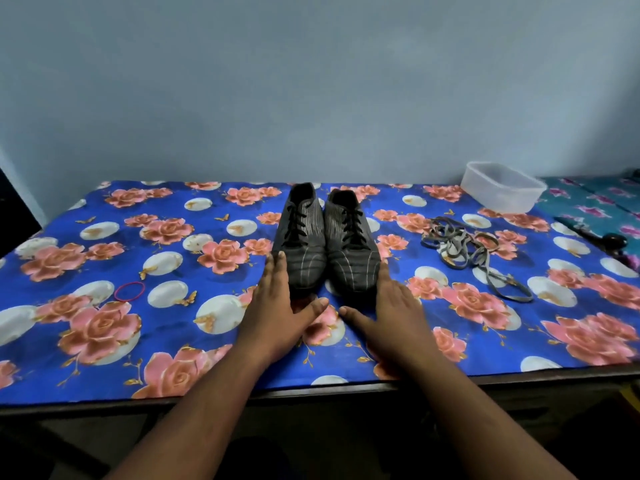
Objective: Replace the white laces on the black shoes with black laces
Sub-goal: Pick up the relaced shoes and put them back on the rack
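1. Two bare forearms reach in from the near edge of the desk, nearest the camera, and angle toward each other over a blue floral cloth.
2. At the left of the cloth a red rubber band lies flat, well apart from everything else.
3. Left hand: palm down, fingers straight and held together, their tips touching the outer side of the left shoe's toe; the thumb is spread toward the centre, just below that toe. It grips nothing.
4. Black shoes: the pair stands side by side at the middle of the desk, toes toward the camera, heels toward the wall, the two touching or nearly so. Both are dark with thin pale stripes, and both carry black laces threaded through their eyelets. No brand or writing can be read on them.
5. Right hand: palm down, fingers straight and together, lying along the outer side of the right shoe's toe, thumb spread inward toward the left thumb; the thumbs are near each other but apart. It holds nothing either.
6. To the right of the shoes, a loose tangle of greyish-white laces lies on the cloth, clear of both shoes.
7. Behind the tangle, at the far right corner by the wall, stands a translucent plastic container, open at the top.
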Motion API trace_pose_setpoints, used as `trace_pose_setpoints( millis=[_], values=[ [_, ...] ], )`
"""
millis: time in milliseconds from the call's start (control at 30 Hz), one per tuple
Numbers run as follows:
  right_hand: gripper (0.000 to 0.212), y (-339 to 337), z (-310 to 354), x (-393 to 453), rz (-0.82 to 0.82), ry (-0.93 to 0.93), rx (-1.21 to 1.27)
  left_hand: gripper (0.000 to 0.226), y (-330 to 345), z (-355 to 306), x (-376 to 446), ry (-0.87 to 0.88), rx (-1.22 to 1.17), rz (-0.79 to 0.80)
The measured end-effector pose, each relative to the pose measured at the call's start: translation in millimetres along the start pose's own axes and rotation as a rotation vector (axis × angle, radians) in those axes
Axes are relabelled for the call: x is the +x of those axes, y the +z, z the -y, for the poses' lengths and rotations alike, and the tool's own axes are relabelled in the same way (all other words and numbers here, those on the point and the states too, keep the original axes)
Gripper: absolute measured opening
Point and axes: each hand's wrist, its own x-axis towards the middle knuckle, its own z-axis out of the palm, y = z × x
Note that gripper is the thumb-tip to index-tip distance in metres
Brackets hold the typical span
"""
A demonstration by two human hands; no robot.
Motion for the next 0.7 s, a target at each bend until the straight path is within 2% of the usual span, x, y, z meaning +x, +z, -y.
trace_pose_setpoints(
  millis=[433, 700],
  values=[
    [0.106, 2.2, -1.9, -15.5, 0.036, 0.003, 0.063, 0.111, 4.0, -2.7, -13.6, -0.037, 0.052, 0.001],
    [0.1, -16.1, 9.1, -10.3, 0.143, 0.101, 0.12, 0.105, -6.9, -18.7, -7.1, -0.159, 0.052, 0.074]
  ],
)
